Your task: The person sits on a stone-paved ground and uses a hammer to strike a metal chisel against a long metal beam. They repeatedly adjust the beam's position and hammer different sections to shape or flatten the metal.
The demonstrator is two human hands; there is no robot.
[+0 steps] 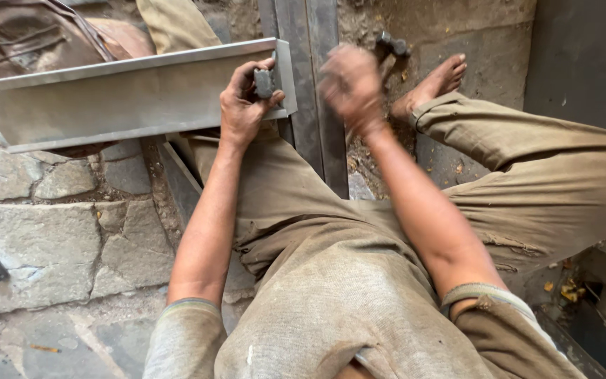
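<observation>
We are sitting on the stone floor [50, 245] with a long grey metal channel [128, 98] propped across in front of us. Our left hand [245, 105] is clenching a small dark metal block [264, 83] against the channel's near end, fingers wrapped over the edge just beside the end flange. Our right hand [351, 85] is raised and blurred with motion, closed on the handle of a hammer [392, 46] whose dark head is showing just above it, near our bare foot [435, 83].

To do this well, we judge that we should be keeping the block pressed flat and steady, holding our left fingers clear of its struck face, and bringing the hammer down squarely so the block is not skidding off the edge.

The channel's long axis is running left to right across the view, tilting slightly upward toward the right, with its open end pointing right toward the upright dark steel bars [310, 91] behind both hands.
</observation>
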